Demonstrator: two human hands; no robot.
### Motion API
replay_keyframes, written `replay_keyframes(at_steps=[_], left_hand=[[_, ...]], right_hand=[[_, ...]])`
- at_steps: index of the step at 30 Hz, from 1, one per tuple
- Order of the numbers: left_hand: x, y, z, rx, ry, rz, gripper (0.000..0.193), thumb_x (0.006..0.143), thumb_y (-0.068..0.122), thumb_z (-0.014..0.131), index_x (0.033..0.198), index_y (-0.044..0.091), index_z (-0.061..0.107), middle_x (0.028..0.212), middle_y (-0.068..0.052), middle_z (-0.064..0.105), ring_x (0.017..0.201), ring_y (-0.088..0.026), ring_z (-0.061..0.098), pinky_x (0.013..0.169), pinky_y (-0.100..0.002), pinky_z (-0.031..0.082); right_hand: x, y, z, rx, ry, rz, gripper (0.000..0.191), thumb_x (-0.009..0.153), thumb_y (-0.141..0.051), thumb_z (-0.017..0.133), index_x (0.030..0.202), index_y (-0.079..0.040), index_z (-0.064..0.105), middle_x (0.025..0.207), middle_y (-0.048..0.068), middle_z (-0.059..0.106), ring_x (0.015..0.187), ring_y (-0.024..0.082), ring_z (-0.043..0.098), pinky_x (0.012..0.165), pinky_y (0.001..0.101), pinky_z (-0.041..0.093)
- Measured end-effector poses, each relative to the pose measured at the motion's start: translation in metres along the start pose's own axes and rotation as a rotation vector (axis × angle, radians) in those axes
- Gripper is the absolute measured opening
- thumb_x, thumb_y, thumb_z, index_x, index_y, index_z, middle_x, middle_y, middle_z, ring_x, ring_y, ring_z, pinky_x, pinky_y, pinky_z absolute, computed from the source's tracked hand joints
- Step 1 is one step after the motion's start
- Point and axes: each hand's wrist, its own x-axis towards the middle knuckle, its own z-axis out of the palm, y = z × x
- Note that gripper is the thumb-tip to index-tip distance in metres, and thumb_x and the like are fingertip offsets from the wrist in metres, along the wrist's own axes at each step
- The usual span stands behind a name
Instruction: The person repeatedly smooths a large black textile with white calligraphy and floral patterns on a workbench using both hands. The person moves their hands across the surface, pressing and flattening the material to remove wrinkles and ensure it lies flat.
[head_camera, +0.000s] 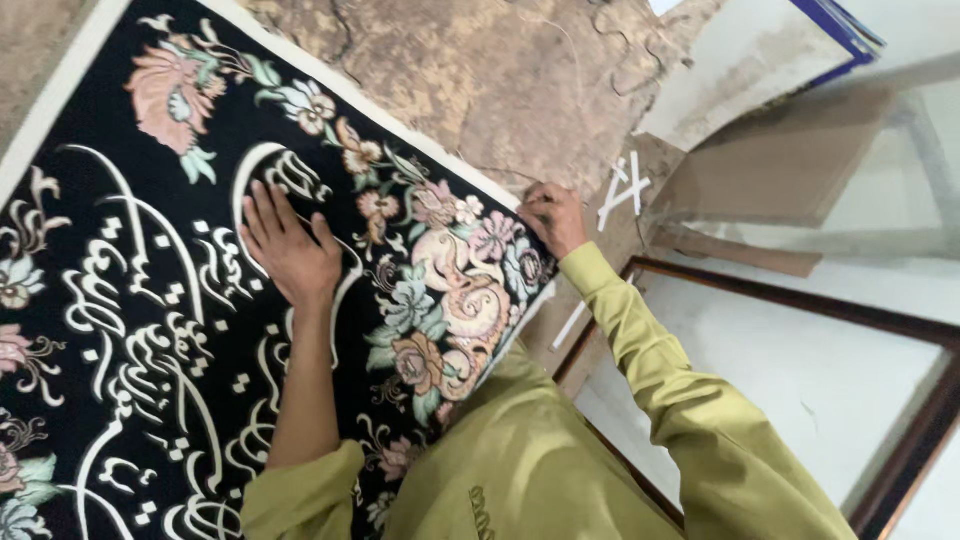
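I see my left hand (288, 245) lying flat in the middle of the big black tapestry (150, 300), with its fingers spread a little and pressed down on the white curly writing. My right hand (550, 217) is at the tapestry's far corner, past the pink and blue flowers, fingers curled and pinching the cream edge. Beside that corner lie small white strips (625, 190), and a dark wooden frame (800, 305) sits near it too.
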Motion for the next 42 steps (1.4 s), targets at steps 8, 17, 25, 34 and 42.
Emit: replay_keyframes(at_steps=[8, 17, 25, 34, 42], left_hand=[[0.001, 0.006, -0.007, 0.015, 0.023, 0.036, 0.066, 0.108, 0.035, 0.054, 0.161, -0.003, 0.042, 0.171, -0.02, 0.032, 0.159, -0.039, 0.025, 0.129, -0.056, 0.014], [0.004, 0.021, -0.021, 0.012, 0.066, 0.027, 0.062, 0.109, 0.036, 0.049, 0.157, -0.002, 0.045, 0.169, -0.02, 0.036, 0.157, -0.04, 0.028, 0.127, -0.056, 0.016], [0.008, 0.033, -0.037, -0.041, 0.029, 0.014, 0.063, 0.107, 0.037, 0.052, 0.157, -0.001, 0.046, 0.166, -0.021, 0.037, 0.156, -0.042, 0.029, 0.126, -0.059, 0.017], [0.006, 0.025, -0.027, -0.009, -0.014, -0.007, 0.064, 0.108, 0.034, 0.055, 0.16, -0.002, 0.043, 0.17, -0.019, 0.033, 0.158, -0.04, 0.025, 0.128, -0.059, 0.013], [0.005, 0.023, -0.028, -0.006, -0.017, 0.011, 0.065, 0.112, 0.035, 0.059, 0.163, -0.001, 0.041, 0.173, -0.019, 0.029, 0.16, -0.04, 0.021, 0.13, -0.058, 0.011]], right_hand=[[-0.072, -0.007, -0.044, -0.095, -0.024, 0.228, 0.016, 0.078, -0.011, 0.088, 0.093, -0.011, 0.082, 0.093, 0.006, 0.072, 0.082, 0.026, 0.07, 0.072, 0.0402, 0.055], [0.073, -0.124, 0.055, 0.094, 0.296, -0.017, 0.042, 0.091, -0.002, 0.076, 0.132, -0.003, 0.064, 0.134, 0.019, 0.065, 0.132, 0.038, 0.058, 0.114, 0.0452, 0.047], [0.182, -0.216, 0.154, -0.409, -0.27, 0.178, 0.091, 0.101, -0.071, 0.035, 0.164, -0.006, 0.023, 0.173, 0.012, 0.018, 0.161, 0.028, 0.014, 0.131, 0.0449, 0.016], [0.02, -0.127, 0.08, -0.379, -0.171, 0.505, 0.101, 0.096, -0.069, 0.052, 0.162, -0.001, 0.019, 0.171, 0.018, 0.015, 0.16, 0.033, 0.011, 0.129, 0.0461, 0.011], [-0.078, -0.097, 0.068, -0.361, -0.017, 0.62, 0.101, 0.095, -0.063, 0.061, 0.164, -0.002, 0.02, 0.173, 0.018, 0.017, 0.162, 0.033, 0.013, 0.13, 0.0508, 0.013]])
